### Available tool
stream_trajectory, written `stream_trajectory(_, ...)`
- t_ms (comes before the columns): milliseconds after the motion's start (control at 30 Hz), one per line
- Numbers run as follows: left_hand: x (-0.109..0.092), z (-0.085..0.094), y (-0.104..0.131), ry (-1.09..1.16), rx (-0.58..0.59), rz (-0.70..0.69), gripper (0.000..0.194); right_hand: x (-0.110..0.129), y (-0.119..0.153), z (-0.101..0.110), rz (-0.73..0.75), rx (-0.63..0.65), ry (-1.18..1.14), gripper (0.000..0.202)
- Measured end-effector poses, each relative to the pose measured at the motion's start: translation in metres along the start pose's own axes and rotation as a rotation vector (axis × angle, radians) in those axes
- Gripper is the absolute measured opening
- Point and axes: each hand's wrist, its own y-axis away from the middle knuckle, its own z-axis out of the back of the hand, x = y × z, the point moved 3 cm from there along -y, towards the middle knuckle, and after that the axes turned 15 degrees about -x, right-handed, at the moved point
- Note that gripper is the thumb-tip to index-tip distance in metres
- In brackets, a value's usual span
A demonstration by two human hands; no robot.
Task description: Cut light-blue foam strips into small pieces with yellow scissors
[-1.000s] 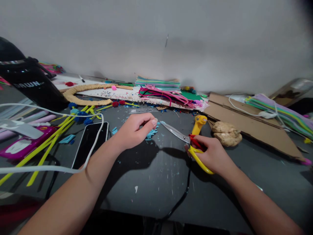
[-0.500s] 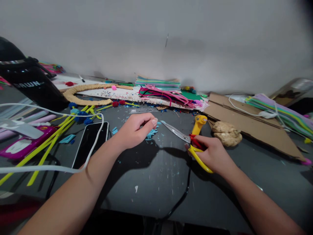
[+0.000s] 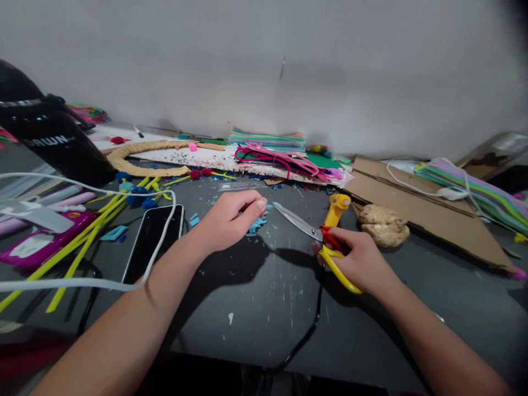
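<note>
My left hand [image 3: 235, 219] is closed in a pinch above a small heap of light-blue scraps [image 3: 256, 226]. Whatever lies between its thumb and fingers is too small or hidden to name. In my right hand [image 3: 363, 258] is a pair of scissors [image 3: 303, 226] with yellow and red handles. Their blades look closed, and the tips point up and left, a short gap from my left fingertips. Just behind the scissors stands a yellow glue gun [image 3: 335, 209], its black cord running down toward the table's front edge.
A phone [image 3: 153, 242] lies left, crossed by a white cable [image 3: 159, 250]. Yellow stems [image 3: 94, 234], a purple tool [image 3: 53, 242] and a black bottle [image 3: 53, 132] stand or lie farther left. To the right are a pale lumpy object [image 3: 383, 225] and cardboard [image 3: 429, 214]. Pink strips [image 3: 280, 159] lie behind.
Hardly anything differs. My right hand and the scissors have shifted very slightly to the right; my left hand stays in place.
</note>
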Motion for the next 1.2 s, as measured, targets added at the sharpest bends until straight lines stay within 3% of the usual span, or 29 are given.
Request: stream_trajectory(1200,-0.0002,-0.0010,0.0005,-0.005,0.010,0.007,0.034,-0.0014,0.0009,-0.0008,0.014,-0.008,0.021,0.014)
